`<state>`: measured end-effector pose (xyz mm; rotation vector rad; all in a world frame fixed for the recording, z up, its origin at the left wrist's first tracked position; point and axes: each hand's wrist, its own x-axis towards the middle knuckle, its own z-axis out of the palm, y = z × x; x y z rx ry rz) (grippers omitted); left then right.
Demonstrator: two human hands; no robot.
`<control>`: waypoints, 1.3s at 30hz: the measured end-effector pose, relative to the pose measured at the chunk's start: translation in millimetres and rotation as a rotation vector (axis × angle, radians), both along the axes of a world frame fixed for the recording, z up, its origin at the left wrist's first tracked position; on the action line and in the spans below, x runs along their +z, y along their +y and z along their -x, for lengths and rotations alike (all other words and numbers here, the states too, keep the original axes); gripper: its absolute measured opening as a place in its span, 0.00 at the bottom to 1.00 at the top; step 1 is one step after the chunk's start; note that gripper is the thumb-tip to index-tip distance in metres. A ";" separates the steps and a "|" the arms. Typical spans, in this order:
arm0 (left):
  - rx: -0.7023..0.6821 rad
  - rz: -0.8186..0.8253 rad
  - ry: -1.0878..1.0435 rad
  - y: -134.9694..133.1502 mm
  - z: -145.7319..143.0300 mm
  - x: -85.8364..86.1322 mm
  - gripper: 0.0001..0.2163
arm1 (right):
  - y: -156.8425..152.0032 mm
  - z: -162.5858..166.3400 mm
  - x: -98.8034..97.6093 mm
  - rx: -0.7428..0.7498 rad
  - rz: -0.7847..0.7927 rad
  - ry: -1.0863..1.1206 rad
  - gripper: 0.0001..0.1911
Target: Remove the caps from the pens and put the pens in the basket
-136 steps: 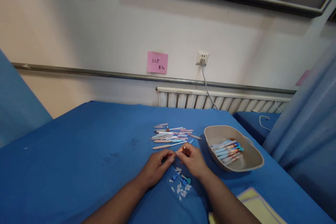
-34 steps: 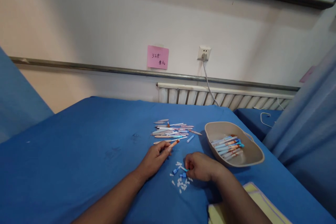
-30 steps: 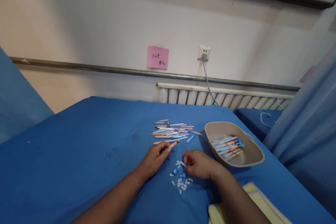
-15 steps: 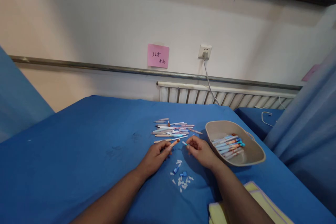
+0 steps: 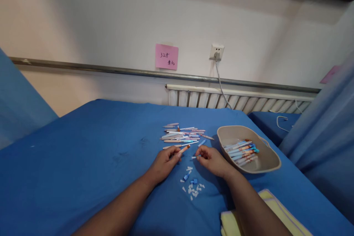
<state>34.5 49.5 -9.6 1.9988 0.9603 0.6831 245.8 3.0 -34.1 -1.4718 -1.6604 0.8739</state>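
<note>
My left hand is closed around an orange pen part with a brown end, which points up and to the right. Across a small gap, my right hand pinches a thin white-tipped piece that points left. A light blue tube shows just above the right fingers; whether they touch it I cannot tell. Behind both hands lies a loose pile of pens and pen parts. Closer to me, small white cone-shaped tips and two blue pieces are scattered on the blue cloth.
To the right stands a beige basket holding several pens. A folded yellow cloth lies partly under my right forearm. At the back are a radiator and a plugged-in socket; a blue curtain hangs at right.
The right hand's white-tipped piece has swung lower and now lies nearly level. A light blue tube has come into view above the right fingers. The left hand is almost still.
</note>
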 end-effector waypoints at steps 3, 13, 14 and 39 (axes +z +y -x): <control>-0.006 -0.015 0.005 -0.4 0.0 1.0 0.15 | -1.1 -1.3 0.6 0.031 0.006 -0.052 0.03; -0.029 -0.027 0.038 0.5 1.1 -1.1 0.15 | -0.1 0.0 -2.0 0.066 0.053 -0.065 0.05; -0.031 -0.026 0.041 0.6 1.1 -1.3 0.15 | -0.4 0.0 -1.9 0.070 0.053 -0.075 0.05; -0.039 -0.049 0.076 2.8 1.4 -1.4 0.15 | -4.2 -2.8 3.9 0.056 0.056 -0.295 0.08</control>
